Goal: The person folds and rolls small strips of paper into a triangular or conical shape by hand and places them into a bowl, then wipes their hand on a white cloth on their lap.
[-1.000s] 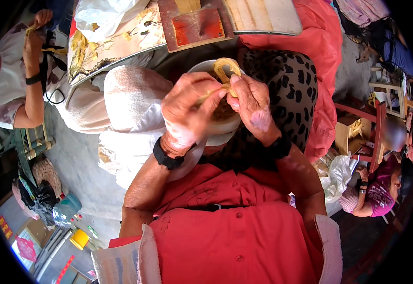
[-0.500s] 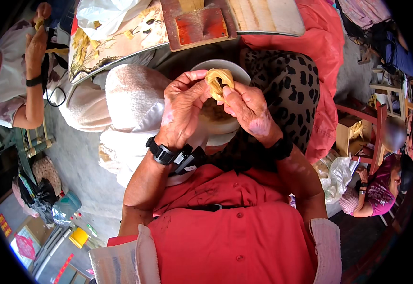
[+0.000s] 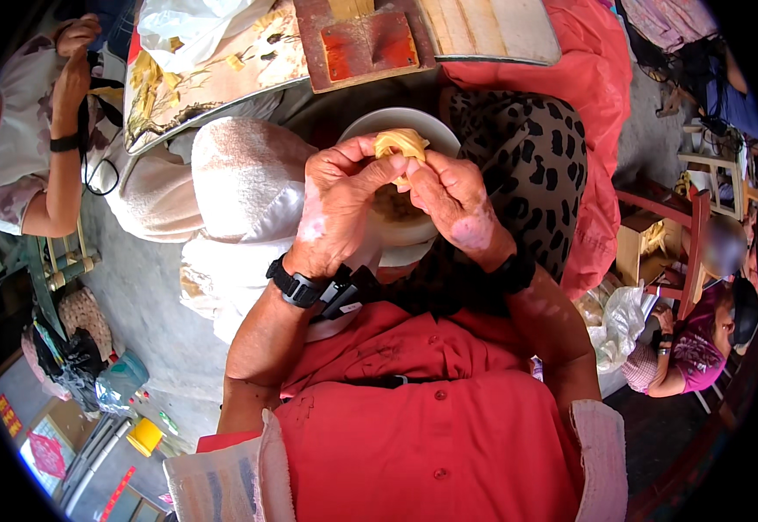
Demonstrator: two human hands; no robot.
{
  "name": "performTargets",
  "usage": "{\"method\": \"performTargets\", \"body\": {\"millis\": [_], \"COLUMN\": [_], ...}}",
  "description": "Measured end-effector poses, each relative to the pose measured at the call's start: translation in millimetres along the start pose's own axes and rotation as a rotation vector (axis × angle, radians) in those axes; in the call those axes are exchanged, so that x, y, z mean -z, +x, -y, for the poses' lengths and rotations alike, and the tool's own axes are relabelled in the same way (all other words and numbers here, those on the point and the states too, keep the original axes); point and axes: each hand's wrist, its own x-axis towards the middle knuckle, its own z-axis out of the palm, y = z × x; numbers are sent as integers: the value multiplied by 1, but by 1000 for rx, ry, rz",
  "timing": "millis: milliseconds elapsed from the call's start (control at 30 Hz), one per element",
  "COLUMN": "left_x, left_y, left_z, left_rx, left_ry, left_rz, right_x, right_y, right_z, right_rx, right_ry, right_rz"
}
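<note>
A yellow, glossy folded strip (image 3: 401, 141), bent into a small coil, is between my two hands above a white bucket (image 3: 445, 132). My left hand (image 3: 333, 193) pinches its left side, the thumb lying across the front. From the right, my right hand (image 3: 459, 198) grips the coil with thumb and fingers closed. The two thumbs nearly meet at its lower edge and cover part of it. What the strip is made of, I cannot tell. Brownish-yellow bits (image 3: 394, 204) show inside the bucket below my fingers.
Ahead stands a low table (image 3: 222, 91) with yellow strips (image 3: 148, 78), a white plastic bag (image 3: 196, 35) and a wooden block with a red plate (image 3: 370, 52). A white cloth (image 3: 248, 170) covers my left knee. One person (image 3: 26, 148) sits at left, another (image 3: 696, 348) at right.
The coil's centre opening, visible before, is now covered as my thumbs have come closer together over it. The person at left has drawn their hands slightly nearer each other.
</note>
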Motion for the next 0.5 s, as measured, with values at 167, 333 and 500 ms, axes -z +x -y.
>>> {"method": "performTargets", "body": {"millis": [167, 333, 500], "left_x": [6, 3, -1], "left_y": [0, 0, -6], "left_z": [1, 0, -1], "left_rx": [45, 54, 124], "left_ry": [21, -163, -260], "left_rz": [-2, 74, 145], "right_x": [-3, -2, -6], "right_y": [0, 2, 1], "right_z": [1, 5, 8], "right_rx": [-92, -108, 91], "right_ry": [-6, -22, -111], "right_rz": [4, -6, -70]}}
